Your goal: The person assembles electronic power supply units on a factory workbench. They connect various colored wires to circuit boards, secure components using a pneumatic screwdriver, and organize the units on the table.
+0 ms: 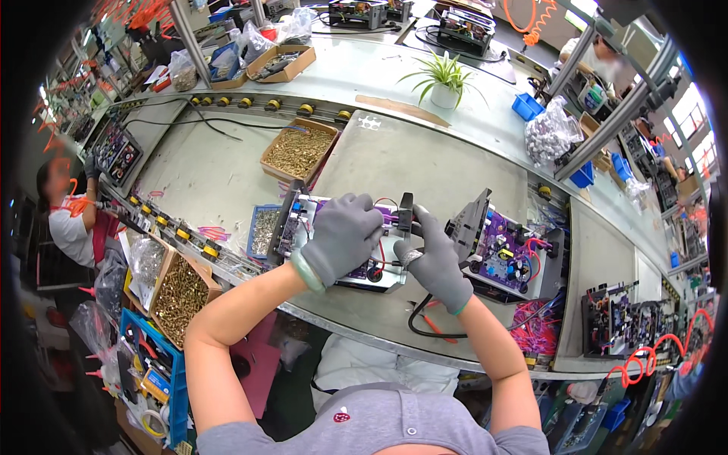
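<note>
My left hand (343, 236), in a grey glove, lies closed over a metal-cased electronic unit (303, 220) with a purple circuit board and red wires, at the near edge of the grey bench. My right hand (434, 264), also gloved, grips a black tool (406, 214) standing upright at the unit's right end; a black cable (425, 322) hangs from it over the bench edge. A second purple-board unit (509, 256) with a raised black cover sits just right of my right hand.
A cardboard box of brass screws (299, 150) and a small blue tray of screws (264, 231) lie left of the unit. Another screw box (180, 292) sits below the roller rail. A potted plant (444, 82) stands at the back. Another person (70, 220) works at far left.
</note>
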`<state>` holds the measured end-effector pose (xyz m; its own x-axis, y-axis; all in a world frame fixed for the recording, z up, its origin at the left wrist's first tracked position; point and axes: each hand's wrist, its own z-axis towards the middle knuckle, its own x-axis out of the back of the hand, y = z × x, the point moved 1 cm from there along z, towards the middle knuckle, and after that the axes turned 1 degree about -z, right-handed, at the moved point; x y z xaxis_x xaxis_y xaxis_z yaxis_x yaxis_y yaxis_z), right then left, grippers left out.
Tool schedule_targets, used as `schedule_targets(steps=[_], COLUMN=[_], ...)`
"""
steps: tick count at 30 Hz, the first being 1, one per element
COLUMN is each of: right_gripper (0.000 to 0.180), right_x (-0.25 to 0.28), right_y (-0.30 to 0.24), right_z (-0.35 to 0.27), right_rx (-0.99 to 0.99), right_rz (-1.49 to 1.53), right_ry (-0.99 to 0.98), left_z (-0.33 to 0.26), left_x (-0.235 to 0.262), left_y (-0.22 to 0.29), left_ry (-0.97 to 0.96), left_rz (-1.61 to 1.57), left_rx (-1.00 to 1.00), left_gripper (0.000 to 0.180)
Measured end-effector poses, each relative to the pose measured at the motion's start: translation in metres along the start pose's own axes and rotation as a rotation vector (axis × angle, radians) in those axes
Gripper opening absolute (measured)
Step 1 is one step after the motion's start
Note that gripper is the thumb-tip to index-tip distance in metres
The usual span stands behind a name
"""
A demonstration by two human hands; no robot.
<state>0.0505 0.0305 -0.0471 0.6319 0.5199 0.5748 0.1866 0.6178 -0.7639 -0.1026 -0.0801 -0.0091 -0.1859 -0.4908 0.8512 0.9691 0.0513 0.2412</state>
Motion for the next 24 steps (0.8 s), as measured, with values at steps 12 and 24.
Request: schedule_targets(steps=[12, 24], right_gripper=[0.067, 0.066], right_x=[0.004, 0.006], right_y=[-0.003, -0.004], right_z=[0.001, 0.001], right_rx=[-0.057, -0.003], right_rz=[-0.027, -0.038], right_ry=[-0.064, -0.058], left_z=[0.012, 0.018], left_x=[-0.004, -0.006], left_y=[-0.013, -0.011], left_ry=[-0.045, -0.016], left_rz=[-0.157, -0.223], left_rx=[-0.058, -0.063], left_gripper=[0.007, 0.009])
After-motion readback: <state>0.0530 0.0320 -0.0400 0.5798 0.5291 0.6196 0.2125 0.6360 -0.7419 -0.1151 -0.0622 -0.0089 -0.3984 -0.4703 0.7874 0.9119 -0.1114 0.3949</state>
